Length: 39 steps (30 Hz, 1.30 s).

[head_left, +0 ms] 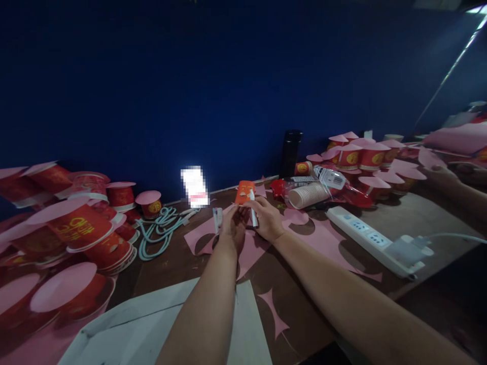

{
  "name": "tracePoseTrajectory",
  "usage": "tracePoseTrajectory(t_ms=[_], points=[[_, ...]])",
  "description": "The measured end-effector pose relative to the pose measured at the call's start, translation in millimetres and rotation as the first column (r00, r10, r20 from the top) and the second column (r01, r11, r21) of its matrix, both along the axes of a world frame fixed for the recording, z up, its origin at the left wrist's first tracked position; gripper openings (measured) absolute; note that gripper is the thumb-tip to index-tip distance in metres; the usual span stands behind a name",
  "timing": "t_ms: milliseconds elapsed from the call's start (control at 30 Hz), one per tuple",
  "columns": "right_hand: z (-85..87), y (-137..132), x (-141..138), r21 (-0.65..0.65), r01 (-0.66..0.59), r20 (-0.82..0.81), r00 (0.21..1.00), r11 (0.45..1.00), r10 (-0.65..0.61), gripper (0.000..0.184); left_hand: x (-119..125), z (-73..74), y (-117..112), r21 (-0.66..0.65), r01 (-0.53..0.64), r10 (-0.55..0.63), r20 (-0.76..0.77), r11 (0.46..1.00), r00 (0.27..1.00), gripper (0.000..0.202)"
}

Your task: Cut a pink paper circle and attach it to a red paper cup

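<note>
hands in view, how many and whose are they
3. The wearer's left hand holds a red cup at centre; the right hand beside it grips a white stick; another person's hand lies at the view's right edge near the lidded cups. Others may be hidden.

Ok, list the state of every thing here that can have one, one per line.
left hand: closed on the red cup
right hand: gripping a white stick
red cup: held off the table
power strip: lying flat, white adapter plugged in
sleeve of plain cups: on its side, in plastic
black bottle: upright
pink sheet: flat, round holes cut out
left cup pile: tilted, capped with pink discs
</note>
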State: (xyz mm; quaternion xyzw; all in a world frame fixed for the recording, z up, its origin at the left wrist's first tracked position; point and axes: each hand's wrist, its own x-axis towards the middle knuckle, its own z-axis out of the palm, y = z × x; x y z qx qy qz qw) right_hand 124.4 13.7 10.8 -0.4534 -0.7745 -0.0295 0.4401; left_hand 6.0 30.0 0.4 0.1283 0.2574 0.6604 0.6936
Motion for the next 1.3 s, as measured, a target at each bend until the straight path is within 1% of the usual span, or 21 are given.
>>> tracePoseTrajectory(t_ms=[33,133,200,267,433,500,600,667,767,833,1067,1200,1300], points=[[-0.2,0.0,0.7,-0.001,0.004,-0.005,1.000,1.000,-0.004,0.037,1.6,-2.5,1.3,0.027,0.010,-0.010,-0.027,1.000,1.000,0.002],[-0.7,-0.1,2.0,-0.005,0.009,-0.012,1.000,1.000,-0.009,0.039,5.4,-10.3,5.8,0.116,0.024,-0.010,-0.119,0.993,0.993,0.008],[-1.3,-0.1,1.7,0.009,-0.007,-0.028,1.000,1.000,0.007,0.040,6.0,-12.7,6.8,0.140,0.015,0.005,-0.141,0.990,0.990,0.010],[-1.8,0.1,0.6,0.040,-0.014,-0.084,0.996,0.999,0.017,0.039,5.2,-11.1,4.9,0.115,-0.009,0.024,-0.133,0.993,0.991,0.010],[-1.3,0.0,-0.8,0.136,0.025,-0.249,0.968,0.990,0.010,0.040,2.3,1.2,-3.6,0.022,-0.085,0.087,-0.106,0.996,0.991,0.005],[-0.5,-0.3,-0.3,0.175,0.014,-0.285,0.958,0.985,0.037,0.038,2.0,3.1,-4.3,0.017,-0.103,0.105,-0.113,0.995,0.988,0.005],[0.0,-0.5,-0.6,0.195,-0.034,-0.333,0.938,0.980,0.099,0.029,1.9,1.4,-2.6,0.040,-0.127,0.131,-0.107,0.991,0.986,0.005],[-0.4,-0.3,-2.1,0.178,-0.045,-0.366,0.924,0.983,0.109,0.021,1.6,-0.7,-1.2,0.049,-0.128,0.133,-0.103,0.991,0.986,0.005],[-1.3,-0.2,-5.3,0.105,-0.020,-0.410,0.910,0.994,0.061,0.015,1.3,-2.5,0.1,0.036,-0.110,0.114,-0.111,0.993,0.987,0.004],[-1.6,-0.6,-7.0,0.058,-0.015,-0.423,0.906,0.998,0.038,0.015,1.4,-3.1,0.6,0.034,-0.104,0.107,-0.111,0.994,0.988,0.004],[0.0,-3.1,-8.5,-0.041,-0.006,-0.401,0.916,0.999,-0.011,0.018,2.4,-5.4,1.9,0.083,-0.088,0.098,-0.120,0.993,0.988,0.006],[0.4,-3.1,-8.8,-0.048,-0.004,-0.398,0.917,0.999,-0.015,0.020,2.3,-5.0,1.1,0.105,-0.073,0.087,-0.130,0.992,0.988,0.008],[0.4,-2.5,-9.0,-0.056,0.007,-0.398,0.917,0.998,-0.028,0.019,2.2,-3.8,0.5,0.093,-0.070,0.083,-0.142,0.993,0.986,0.009]])
